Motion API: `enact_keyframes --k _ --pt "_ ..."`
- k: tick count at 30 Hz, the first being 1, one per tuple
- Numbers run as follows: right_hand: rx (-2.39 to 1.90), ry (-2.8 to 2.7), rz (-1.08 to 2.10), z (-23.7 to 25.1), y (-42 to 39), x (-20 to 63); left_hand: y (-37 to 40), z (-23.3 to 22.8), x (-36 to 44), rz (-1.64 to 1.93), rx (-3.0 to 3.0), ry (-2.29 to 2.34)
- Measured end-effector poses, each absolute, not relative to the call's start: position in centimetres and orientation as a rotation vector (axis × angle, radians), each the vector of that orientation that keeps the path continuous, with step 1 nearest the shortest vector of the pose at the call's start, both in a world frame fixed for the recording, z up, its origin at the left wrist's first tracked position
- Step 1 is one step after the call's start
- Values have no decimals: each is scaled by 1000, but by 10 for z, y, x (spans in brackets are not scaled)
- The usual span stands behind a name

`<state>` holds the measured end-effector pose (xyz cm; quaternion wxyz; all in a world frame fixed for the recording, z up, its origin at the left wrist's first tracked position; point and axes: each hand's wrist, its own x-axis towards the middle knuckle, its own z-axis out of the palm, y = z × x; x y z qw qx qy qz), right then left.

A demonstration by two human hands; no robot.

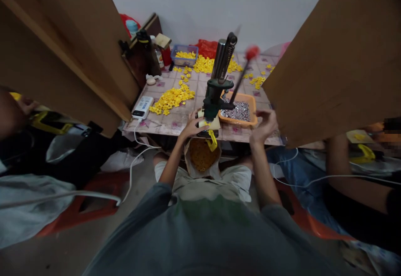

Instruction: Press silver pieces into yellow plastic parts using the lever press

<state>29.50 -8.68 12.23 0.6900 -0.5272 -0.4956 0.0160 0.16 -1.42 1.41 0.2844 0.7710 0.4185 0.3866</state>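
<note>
A dark green hand press [216,92] stands at the near edge of the tiled table [175,123]. Its lever with a red knob [252,52] is blurred. My left hand [191,124] rests at the press base, fingers on a small yellow part. My right hand [265,126] hovers with fingers apart beside the orange tray [253,113] of small silvery pieces; nothing shows in it. A bag of yellow parts [202,155] sits in my lap under the press.
Yellow plastic parts [172,98] lie in heaps across the table, and more fill a blue basket [185,54]. A white device with a cable [143,107] lies at the left edge. Brown boards [338,58] rise on both sides. Other people sit left and right.
</note>
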Motion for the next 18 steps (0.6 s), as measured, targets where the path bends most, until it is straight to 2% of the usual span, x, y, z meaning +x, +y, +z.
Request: enact_keyframes --k 6,10,14,16,18 --pt "-1788 -1544 51 101 -7 355 -51 17 2 1055 2035 1115" --pt "-2034 -2009 295 80 8 346 -62 21 -19 1087 2044 1168" --pt "-1995 -2174 512 77 22 341 -42 24 -64 1331 1709 1905" --pt "-1935 -2199 550 79 28 342 -29 26 -86 1262 1598 2233" --pt "-1838 -2191 539 81 32 344 -20 27 -101 1077 1667 2318"
